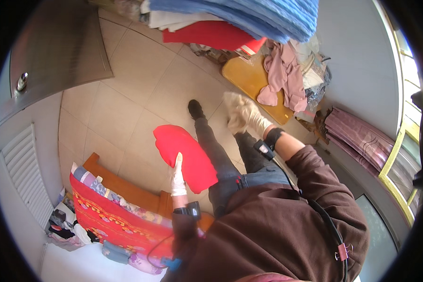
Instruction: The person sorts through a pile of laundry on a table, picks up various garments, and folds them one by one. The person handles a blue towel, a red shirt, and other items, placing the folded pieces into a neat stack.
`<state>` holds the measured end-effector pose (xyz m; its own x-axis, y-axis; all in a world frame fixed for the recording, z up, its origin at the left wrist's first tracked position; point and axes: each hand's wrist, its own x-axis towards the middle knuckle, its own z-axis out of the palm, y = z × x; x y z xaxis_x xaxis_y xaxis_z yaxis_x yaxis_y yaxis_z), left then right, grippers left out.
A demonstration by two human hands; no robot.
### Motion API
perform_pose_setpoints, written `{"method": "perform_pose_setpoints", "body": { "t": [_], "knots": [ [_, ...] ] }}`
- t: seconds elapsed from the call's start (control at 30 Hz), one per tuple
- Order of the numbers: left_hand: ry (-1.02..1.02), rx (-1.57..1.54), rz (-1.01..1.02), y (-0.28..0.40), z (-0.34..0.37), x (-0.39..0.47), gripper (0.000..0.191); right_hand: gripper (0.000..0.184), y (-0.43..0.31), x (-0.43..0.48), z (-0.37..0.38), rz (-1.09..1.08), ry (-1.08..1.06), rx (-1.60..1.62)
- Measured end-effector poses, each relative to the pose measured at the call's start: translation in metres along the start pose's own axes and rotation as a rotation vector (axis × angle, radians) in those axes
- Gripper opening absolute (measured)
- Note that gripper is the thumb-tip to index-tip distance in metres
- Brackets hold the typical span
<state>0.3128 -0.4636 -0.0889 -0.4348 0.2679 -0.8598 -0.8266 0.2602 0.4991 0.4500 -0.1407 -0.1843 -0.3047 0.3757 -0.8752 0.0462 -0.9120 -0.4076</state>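
Observation:
My left hand [178, 179], in a thin white glove, grips a bright red folded cloth [188, 158] with the thumb on top and the fingers hidden below. The cloth is held in front of my left leg, above the floor. My right hand [252, 114], gloved in the same pale material, is raised over my right leg and closed around a crumpled beige cloth [235, 121]. Motion blurs that cloth, and its lower edge merges with the background. Close to my right hand is a yellow-brown wooden board [243, 75] with a pink garment [283, 75] draped over it.
A stack of blue textiles [239, 14] rises ahead, over a red fabric [211, 35]. At left are a dark door [56, 53] and a wooden-framed bed [120, 190] with red patterned bedding [116, 222]. Rolled purple material [361, 134] lies by the window [405, 141] at right.

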Motion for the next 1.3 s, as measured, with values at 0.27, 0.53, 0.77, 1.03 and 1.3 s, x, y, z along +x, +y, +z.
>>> {"method": "perform_pose_setpoints", "body": {
  "t": [0.27,0.53,0.77,1.03,1.3],
  "knots": [
    [-0.030,0.304,-0.102,-0.055,0.050,-0.008,0.058,0.027,-0.084,0.102,-0.050,-0.929,0.441,-1.429],
    [-0.176,0.379,-0.271,-0.045,0.073,-0.002,0.048,0.054,0.011,0.134,-0.118,-0.833,0.521,-1.513],
    [-0.191,0.405,-0.191,-0.018,0.079,-0.005,0.050,0.045,0.035,0.070,-0.106,-0.537,0.392,-1.273],
    [-0.138,0.366,-0.144,-0.010,0.057,0.010,0.053,0.053,-0.016,0.109,-0.059,-0.938,0.447,-1.344],
    [-0.090,0.373,-0.147,-0.019,0.065,0.002,0.052,0.072,0.017,0.131,-0.114,-0.863,0.511,-1.502]
  ]
}}
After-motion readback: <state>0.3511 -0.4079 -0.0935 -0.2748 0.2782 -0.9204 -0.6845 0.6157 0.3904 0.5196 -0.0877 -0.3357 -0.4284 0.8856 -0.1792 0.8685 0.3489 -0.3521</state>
